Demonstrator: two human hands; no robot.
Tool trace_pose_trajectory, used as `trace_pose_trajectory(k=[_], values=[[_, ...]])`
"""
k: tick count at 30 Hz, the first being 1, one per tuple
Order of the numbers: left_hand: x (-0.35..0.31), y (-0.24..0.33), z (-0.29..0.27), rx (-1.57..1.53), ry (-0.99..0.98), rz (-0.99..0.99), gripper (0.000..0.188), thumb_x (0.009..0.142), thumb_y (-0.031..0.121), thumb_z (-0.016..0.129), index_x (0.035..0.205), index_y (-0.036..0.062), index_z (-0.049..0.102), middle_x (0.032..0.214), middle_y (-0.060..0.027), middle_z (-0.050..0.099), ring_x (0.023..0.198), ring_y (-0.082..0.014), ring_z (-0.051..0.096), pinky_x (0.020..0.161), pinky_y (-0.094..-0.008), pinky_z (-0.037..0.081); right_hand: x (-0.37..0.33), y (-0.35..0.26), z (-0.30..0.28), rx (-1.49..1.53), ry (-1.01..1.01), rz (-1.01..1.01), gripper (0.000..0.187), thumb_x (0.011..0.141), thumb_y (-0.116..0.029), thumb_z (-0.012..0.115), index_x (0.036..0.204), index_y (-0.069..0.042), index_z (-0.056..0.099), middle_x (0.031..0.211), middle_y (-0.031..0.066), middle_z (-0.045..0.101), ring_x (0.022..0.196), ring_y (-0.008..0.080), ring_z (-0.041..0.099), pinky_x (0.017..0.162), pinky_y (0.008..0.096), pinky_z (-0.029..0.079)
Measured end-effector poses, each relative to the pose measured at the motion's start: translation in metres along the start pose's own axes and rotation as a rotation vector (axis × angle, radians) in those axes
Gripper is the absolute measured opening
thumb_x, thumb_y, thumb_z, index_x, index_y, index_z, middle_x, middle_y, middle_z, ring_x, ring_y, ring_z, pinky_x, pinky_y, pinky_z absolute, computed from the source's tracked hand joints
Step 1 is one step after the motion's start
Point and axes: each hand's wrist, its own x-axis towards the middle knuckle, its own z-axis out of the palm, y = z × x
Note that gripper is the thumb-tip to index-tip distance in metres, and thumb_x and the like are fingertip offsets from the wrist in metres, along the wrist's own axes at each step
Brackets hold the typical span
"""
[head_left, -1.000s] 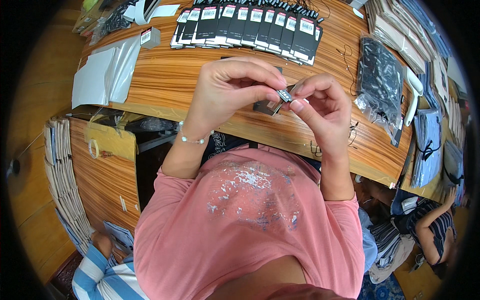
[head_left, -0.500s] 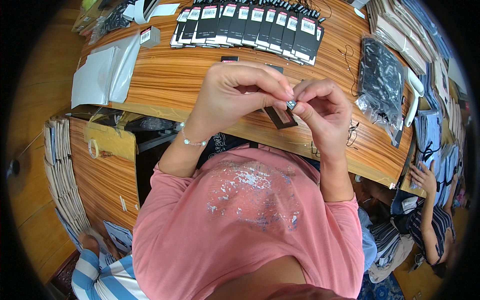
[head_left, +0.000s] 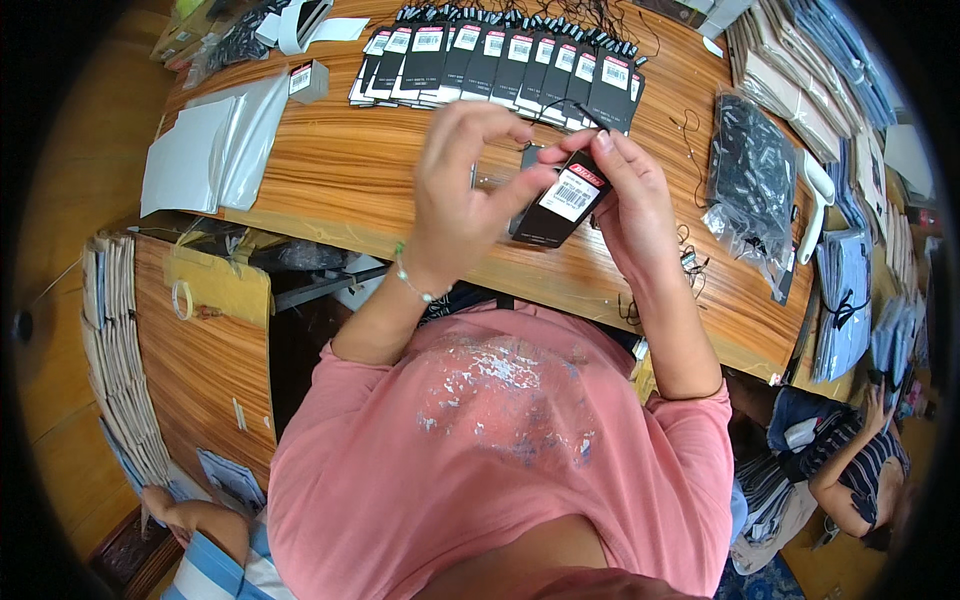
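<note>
A black hang tag (head_left: 570, 198) with a red strip and a white barcode label is gripped at its top edge by my right hand (head_left: 638, 195), over the near part of the table. A thin black cord loops from the top of the tag. My left hand (head_left: 455, 190) is open beside it, thumb and fingers apart, the thumb tip close to the tag's left edge; whether they touch I cannot tell. Beyond my hands, a fanned row of similar black tags (head_left: 495, 70) lies with cords pointing away. Partly behind the held tag, a dark flat piece shows on the table.
On the right lie a clear bag of black cords (head_left: 752, 165), a white handheld tool (head_left: 817, 195) and folded garments (head_left: 842, 290). White sheets (head_left: 190, 160) and a small box of labels (head_left: 308, 80) are at left. Loose cords (head_left: 690, 262) lie near the front edge. Other people sit on both sides.
My left hand has let go of the small piece pinched between both hands and drawn back, opening. The tag now hangs label-up from my right hand, its cord looped at the top.
</note>
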Motion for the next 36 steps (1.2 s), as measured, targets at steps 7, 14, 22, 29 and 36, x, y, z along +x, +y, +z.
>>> trace_pose_trajectory(k=[7,14,22,29,36], values=[[-0.017,-0.011,0.021,-0.625,-0.086,-0.516,0.041,0.079,0.007,0.066,0.105,0.002,0.035,0.087,-0.0064,0.054,0.075,-0.0087,0.055,0.068,-0.02,0.044,0.004,0.002,0.011,0.027,0.02,-0.002,0.027,0.091,-0.021,0.049,0.098,0.002,0.062,0.096,0.006,0.062,0.086,0.0102,0.055,0.078,0.0241,0.043],[-0.012,-0.007,0.008,-0.898,-0.245,-0.546,0.037,0.084,-0.001,0.056,0.118,0.0004,0.04,0.104,-0.0097,0.055,0.097,-0.0098,0.054,0.081,-0.0224,0.045,0.009,-0.003,0.008,-0.039,0.055,-0.044,0.023,0.089,-0.02,0.053,0.095,-0.001,0.064,0.097,0.0041,0.063,0.077,0.0058,0.049,0.071,0.021,0.039],[-0.004,-0.021,-0.017,-0.976,-0.269,-0.608,0.029,0.086,0.0,0.054,0.114,-0.0017,0.047,0.107,-0.0057,0.055,0.097,-0.0087,0.054,0.083,-0.0228,0.045,0.035,-0.009,0.014,0.106,0.027,0.054,0.015,0.082,-0.008,0.061,0.095,-0.002,0.061,0.087,0.0032,0.061,0.075,0.0084,0.053,0.07,0.023,0.042],[0.009,-0.049,-0.054,-0.862,-0.277,-0.63,0.033,0.082,-0.001,0.057,0.113,-0.0027,0.047,0.109,-0.0074,0.054,0.095,-0.0102,0.056,0.082,-0.0231,0.047,0.069,-0.025,0.028,-0.022,-0.179,0.054,0.022,0.088,-0.009,0.052,0.106,0.004,0.055,0.093,0.0112,0.061,0.078,0.0117,0.058,0.073,0.023,0.048],[0.074,-0.121,-0.067,-0.452,-0.32,-0.533,0.026,0.081,0.003,0.061,0.106,0.0006,0.055,0.093,-0.0055,0.062,0.086,-0.0087,0.059,0.075,-0.021,0.048,0.165,-0.03,0.024,-0.55,-0.195,-0.15,0.027,0.09,-0.019,0.052,0.106,0.002,0.056,0.092,0.0087,0.064,0.077,0.011,0.062,0.072,0.0222,0.05]])
